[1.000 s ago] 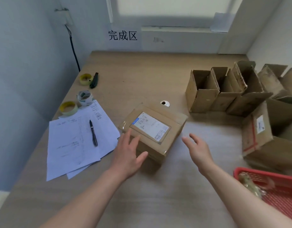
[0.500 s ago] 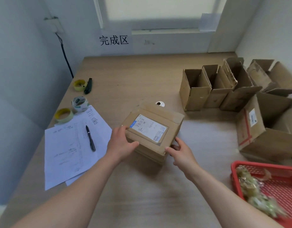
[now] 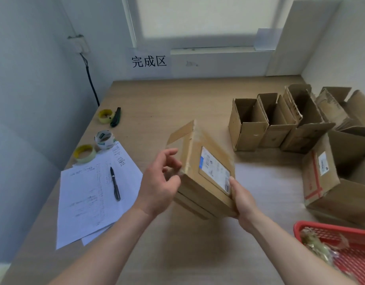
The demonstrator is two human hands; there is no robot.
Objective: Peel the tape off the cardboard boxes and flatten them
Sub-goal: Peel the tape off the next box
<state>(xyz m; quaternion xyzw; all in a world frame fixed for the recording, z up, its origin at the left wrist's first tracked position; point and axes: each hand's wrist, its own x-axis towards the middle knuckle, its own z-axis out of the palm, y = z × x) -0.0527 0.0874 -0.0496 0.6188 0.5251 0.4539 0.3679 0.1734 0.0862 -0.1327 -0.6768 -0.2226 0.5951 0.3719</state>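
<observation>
A sealed brown cardboard box (image 3: 195, 145) with a white shipping label and clear tape along its edges is held tilted above the table (image 3: 173, 103), left side raised. My right hand (image 3: 242, 200) grips its near right corner, thumb on the label's edge. My left hand (image 3: 159, 186) is at the box's left side, with curled fingers and thumb against the taped near-left corner.
Several open empty boxes (image 3: 249, 124) stand in a row at the right, with a larger red-taped box (image 3: 321, 182) nearer. A red basket (image 3: 331, 233) with crumpled tape sits at the bottom right. Papers (image 3: 91, 202), a pen (image 3: 115, 184), tape rolls (image 3: 83, 153) and a utility knife (image 3: 115, 117) lie at the left.
Both hands closed on the box lying flat on the table, then lifted it and tipped its left side up. The view shifted slightly.
</observation>
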